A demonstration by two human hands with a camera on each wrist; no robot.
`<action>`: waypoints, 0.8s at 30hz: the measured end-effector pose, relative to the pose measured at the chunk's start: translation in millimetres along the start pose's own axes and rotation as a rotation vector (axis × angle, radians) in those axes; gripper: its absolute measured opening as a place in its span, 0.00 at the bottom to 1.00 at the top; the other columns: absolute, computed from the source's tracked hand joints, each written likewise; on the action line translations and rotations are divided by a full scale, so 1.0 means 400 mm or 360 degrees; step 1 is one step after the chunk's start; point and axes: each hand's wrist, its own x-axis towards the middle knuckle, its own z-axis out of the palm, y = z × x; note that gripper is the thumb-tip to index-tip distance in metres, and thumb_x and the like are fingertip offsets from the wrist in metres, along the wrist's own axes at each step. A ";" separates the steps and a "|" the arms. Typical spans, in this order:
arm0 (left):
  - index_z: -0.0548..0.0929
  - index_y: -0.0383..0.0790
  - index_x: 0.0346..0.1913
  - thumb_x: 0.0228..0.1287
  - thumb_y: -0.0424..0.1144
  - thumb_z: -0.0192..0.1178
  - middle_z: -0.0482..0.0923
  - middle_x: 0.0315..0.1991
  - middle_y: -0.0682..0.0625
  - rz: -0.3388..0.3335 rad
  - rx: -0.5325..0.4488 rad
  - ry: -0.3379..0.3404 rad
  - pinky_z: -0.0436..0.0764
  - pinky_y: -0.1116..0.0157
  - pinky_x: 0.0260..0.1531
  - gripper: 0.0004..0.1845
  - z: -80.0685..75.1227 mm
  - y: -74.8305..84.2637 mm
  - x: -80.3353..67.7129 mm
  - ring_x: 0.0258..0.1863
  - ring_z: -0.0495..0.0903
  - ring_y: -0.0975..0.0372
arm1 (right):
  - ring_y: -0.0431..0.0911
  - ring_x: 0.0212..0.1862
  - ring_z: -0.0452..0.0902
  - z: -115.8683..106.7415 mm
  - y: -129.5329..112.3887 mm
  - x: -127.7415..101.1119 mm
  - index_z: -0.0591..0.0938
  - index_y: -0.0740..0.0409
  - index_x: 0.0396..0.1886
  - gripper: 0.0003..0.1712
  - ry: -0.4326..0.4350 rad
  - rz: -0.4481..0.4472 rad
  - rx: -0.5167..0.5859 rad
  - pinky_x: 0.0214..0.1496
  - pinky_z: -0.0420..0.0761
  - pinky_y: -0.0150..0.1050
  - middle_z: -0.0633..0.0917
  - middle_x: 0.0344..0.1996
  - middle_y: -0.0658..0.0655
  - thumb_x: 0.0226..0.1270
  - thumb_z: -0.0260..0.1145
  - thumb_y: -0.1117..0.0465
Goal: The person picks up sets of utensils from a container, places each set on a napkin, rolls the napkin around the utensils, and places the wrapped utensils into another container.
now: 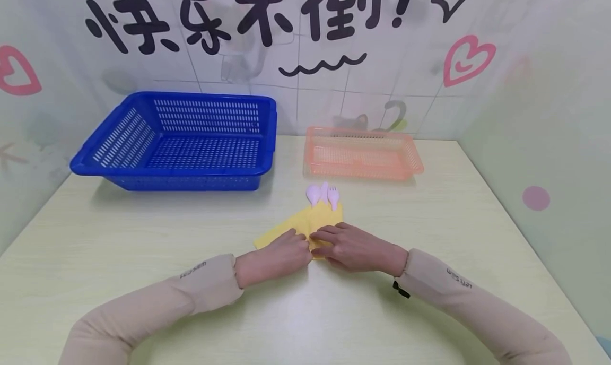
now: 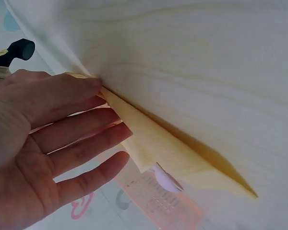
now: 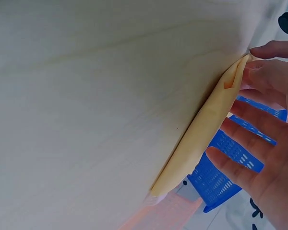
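1. The yellow cloth (image 1: 329, 215) lies on the table (image 1: 310, 317), well in from the left and right edges and nearer the far edge's pink basket (image 1: 363, 172) than its blue basket (image 1: 181, 183).
2. The heads of a lilac spoon (image 1: 313, 194), knife (image 1: 324, 192) and fork (image 1: 333, 195) stick out of the cloth toward the far edge; their handles are hidden, apparently under the fabric.
3. The left hand (image 1: 284, 254) pinches the cloth's near end between thumb and index finger, the other fingers extended. The right hand (image 1: 355, 248) pinches right beside it, its remaining fingers spread.
4. The cloth looks light, soft and limp, so its folds likely spring open if released; the flap toward the left edge stands partly off the table.
5. The cutlery seems light, stiff and smooth, probably plastic, and may slide inside the fabric. Best hold: fingertips on the folded near end, or fabric and handles squeezed together.
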 end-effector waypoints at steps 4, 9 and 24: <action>0.81 0.48 0.22 0.55 0.34 0.58 0.71 0.15 0.56 0.0037 -0.0003 -0.0008 0.64 0.71 0.19 0.08 -0.002 -0.002 0.008 0.18 0.68 0.64 | 0.46 0.52 0.71 -0.002 -0.001 0.000 0.81 0.47 0.45 0.14 -0.0004 -0.0006 -0.0018 0.45 0.74 0.39 0.77 0.48 0.54 0.59 0.59 0.61; 0.80 0.49 0.23 0.56 0.35 0.58 0.71 0.16 0.57 0.0086 0.0036 -0.0024 0.63 0.72 0.18 0.07 -0.003 -0.001 0.015 0.17 0.66 0.64 | 0.47 0.53 0.71 -0.005 -0.002 -0.001 0.82 0.49 0.44 0.13 -0.0030 0.0004 -0.0017 0.45 0.74 0.39 0.77 0.49 0.54 0.60 0.58 0.60; 0.82 0.47 0.33 0.56 0.36 0.59 0.78 0.28 0.56 0.0086 0.0160 0.0075 0.67 0.72 0.18 0.04 0.012 0.003 0.019 0.23 0.71 0.65 | 0.46 0.53 0.71 -0.007 -0.006 -0.005 0.82 0.51 0.43 0.13 -0.0044 0.0022 -0.0025 0.45 0.74 0.40 0.77 0.49 0.54 0.59 0.58 0.60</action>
